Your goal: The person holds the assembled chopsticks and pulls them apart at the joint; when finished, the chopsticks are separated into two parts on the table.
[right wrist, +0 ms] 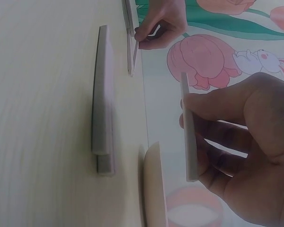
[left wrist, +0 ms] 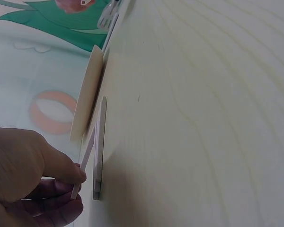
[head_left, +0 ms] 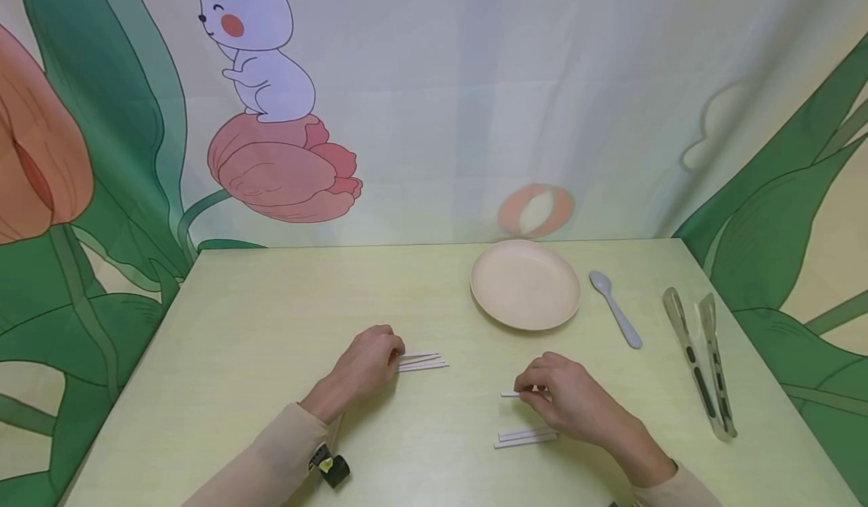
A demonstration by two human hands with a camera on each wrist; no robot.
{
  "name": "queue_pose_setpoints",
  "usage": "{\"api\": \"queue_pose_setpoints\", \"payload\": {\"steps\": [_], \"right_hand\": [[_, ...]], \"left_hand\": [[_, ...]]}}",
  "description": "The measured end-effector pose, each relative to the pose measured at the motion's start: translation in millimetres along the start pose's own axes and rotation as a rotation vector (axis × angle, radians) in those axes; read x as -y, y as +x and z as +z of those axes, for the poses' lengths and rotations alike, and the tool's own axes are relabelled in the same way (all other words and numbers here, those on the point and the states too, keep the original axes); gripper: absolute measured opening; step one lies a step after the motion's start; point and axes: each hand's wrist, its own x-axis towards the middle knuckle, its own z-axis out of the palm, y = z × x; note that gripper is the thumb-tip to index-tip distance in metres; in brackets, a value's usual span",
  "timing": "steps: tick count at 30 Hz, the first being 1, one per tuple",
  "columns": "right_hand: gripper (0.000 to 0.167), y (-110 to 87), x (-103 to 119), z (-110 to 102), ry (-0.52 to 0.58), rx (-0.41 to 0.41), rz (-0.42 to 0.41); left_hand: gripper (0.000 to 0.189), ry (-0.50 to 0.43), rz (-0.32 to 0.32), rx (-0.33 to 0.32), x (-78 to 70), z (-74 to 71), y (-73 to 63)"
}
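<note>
My left hand (head_left: 366,364) is at the table's middle, pinching one end of a thin pale flat stick (left wrist: 87,153) between thumb and fingers. That stick slants just over a small bunch of similar sticks (head_left: 423,367) lying on the table. To the right, my right hand (head_left: 570,398) holds another pale stick (right wrist: 189,137) between thumb and fingertips, lifted off the table. Nearer the front, below this hand, lies a second small group of sticks (head_left: 525,439), side by side; the fingers hide none of their left ends.
Behind the right hand sits a round beige plate (head_left: 525,285). A pale purple spoon (head_left: 615,307) lies to its right, and tongs (head_left: 701,368) rest near the table's right edge. Beneath the left forearm a thin brownish strip (head_left: 335,432) partly shows. A printed curtain (head_left: 420,115) hangs behind.
</note>
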Motion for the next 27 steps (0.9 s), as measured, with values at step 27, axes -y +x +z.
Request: {"api": "queue_pose_setpoints", "payload": {"steps": [27], "right_hand": [[0.011,-1.3,1,13,0.057,0.076,-0.003]], "left_hand": [[0.011,0.006,-0.005,0.031,2.4,3.2,-2.6]]}}
